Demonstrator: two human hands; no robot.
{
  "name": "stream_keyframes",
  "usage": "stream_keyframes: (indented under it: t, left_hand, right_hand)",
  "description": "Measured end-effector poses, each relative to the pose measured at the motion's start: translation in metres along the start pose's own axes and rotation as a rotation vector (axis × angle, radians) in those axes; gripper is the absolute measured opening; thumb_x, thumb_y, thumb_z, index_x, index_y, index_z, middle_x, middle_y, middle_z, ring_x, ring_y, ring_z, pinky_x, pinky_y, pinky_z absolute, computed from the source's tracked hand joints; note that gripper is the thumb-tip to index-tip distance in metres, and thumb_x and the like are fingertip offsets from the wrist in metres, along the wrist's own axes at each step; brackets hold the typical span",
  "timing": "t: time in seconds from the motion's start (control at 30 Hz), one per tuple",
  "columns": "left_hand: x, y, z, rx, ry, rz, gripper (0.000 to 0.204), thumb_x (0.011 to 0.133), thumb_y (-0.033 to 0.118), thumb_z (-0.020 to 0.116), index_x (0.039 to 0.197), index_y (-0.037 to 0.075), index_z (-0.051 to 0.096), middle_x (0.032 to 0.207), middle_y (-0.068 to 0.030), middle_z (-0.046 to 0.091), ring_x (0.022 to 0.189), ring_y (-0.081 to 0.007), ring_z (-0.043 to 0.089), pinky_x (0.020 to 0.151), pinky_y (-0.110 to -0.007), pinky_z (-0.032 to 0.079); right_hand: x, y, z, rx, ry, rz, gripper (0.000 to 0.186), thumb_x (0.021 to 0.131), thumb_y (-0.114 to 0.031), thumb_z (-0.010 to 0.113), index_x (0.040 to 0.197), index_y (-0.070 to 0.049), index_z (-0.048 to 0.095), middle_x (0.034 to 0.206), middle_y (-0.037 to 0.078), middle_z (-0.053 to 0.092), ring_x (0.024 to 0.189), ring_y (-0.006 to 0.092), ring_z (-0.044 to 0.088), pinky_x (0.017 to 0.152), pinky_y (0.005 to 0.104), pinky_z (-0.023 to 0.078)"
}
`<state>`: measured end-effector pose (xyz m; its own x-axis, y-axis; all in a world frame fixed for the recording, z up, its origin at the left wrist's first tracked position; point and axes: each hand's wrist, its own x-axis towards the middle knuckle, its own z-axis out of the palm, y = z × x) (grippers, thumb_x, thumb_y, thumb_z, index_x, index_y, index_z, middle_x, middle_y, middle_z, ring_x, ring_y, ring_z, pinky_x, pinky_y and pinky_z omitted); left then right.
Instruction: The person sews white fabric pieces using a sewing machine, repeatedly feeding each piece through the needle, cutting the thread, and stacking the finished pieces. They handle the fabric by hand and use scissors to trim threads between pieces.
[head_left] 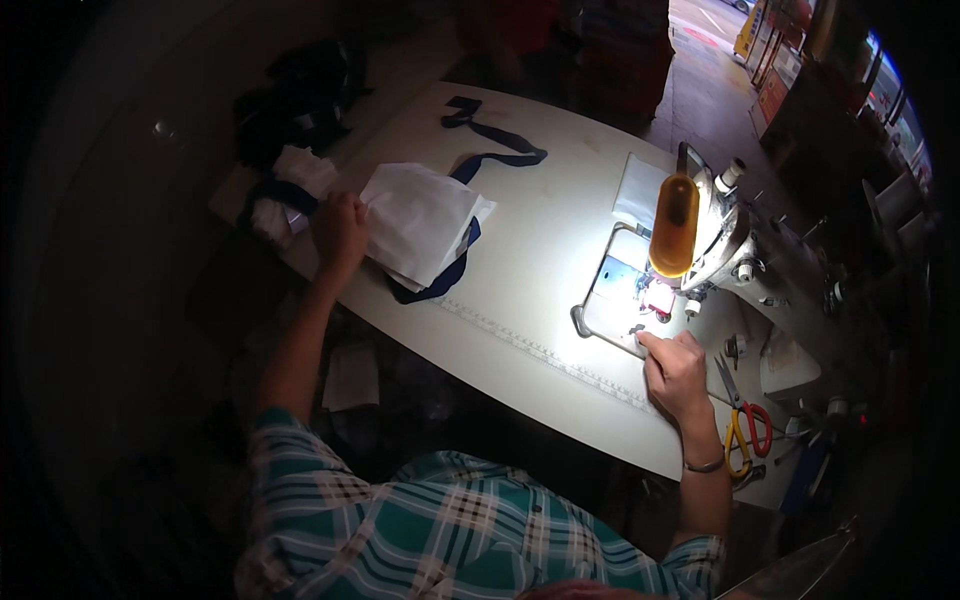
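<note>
My left hand (342, 238) is closed between a stack of white fabric or paper pieces (415, 220) and a white bundle (302, 172) with a dark blue strap (283, 190). Its fingertips meet the stack's left edge; what they grip is hidden. Dark blue band (452, 284) shows under the stack, and a loose length (505, 140) trails across the table beyond it. My right hand (677, 372) pinches a small dark piece (637, 329) just in front of the lit needle area of a sewing machine (735, 245).
Scissors with red and yellow handles (750, 430) lie right of my right hand. A ruler strip (540, 350) runs along the white table's (480, 345) near edge. An amber oval part (675, 225) hangs on the machine. A dark heap (300, 100) sits at the far left.
</note>
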<state>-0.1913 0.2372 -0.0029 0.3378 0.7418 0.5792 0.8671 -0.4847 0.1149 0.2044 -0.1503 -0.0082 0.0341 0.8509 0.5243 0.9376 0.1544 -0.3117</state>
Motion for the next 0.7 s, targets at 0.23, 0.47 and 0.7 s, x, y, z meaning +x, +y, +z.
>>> stream_keyframes:
  t: [0.23, 0.47, 0.7]
  left_hand:
    - [-0.025, 0.11, -0.055, -0.205, -0.159, 0.299, 0.022, 0.099, 0.021, 0.071, 0.114, 0.006, 0.064, 0.114, -0.0176, 0.069, 0.101, -0.0391, 0.069, 0.087, -0.049, 0.055]
    - [-0.004, 0.093, -0.028, -0.064, -0.12, 0.042, 0.042, 0.096, 0.034, 0.077, 0.124, 0.005, 0.065, 0.114, -0.0156, 0.075, 0.104, -0.0353, 0.074, 0.093, -0.045, 0.058]
    - [0.028, 0.095, -0.042, -0.426, -0.6, -0.098, 0.044, 0.096, 0.037, 0.078, 0.117, -0.001, 0.071, 0.105, -0.0163, 0.078, 0.089, -0.0262, 0.075, 0.086, -0.038, 0.058]
  right_hand:
    - [-0.001, 0.0, -0.003, 0.002, -0.009, 0.007, 0.028, 0.082, 0.002, 0.069, 0.108, -0.005, 0.079, 0.072, 0.01, 0.067, 0.063, 0.0295, 0.056, 0.067, 0.0397, 0.048]
    - [-0.001, 0.002, -0.002, -0.003, -0.004, 0.001, 0.028, 0.082, 0.001, 0.069, 0.107, -0.005, 0.079, 0.074, 0.01, 0.069, 0.064, 0.0304, 0.058, 0.069, 0.0401, 0.049]
    - [0.002, -0.003, -0.005, 0.014, -0.016, 0.0, 0.026, 0.084, 0.001, 0.069, 0.107, -0.005, 0.078, 0.075, 0.011, 0.07, 0.064, 0.03, 0.06, 0.07, 0.0399, 0.049]
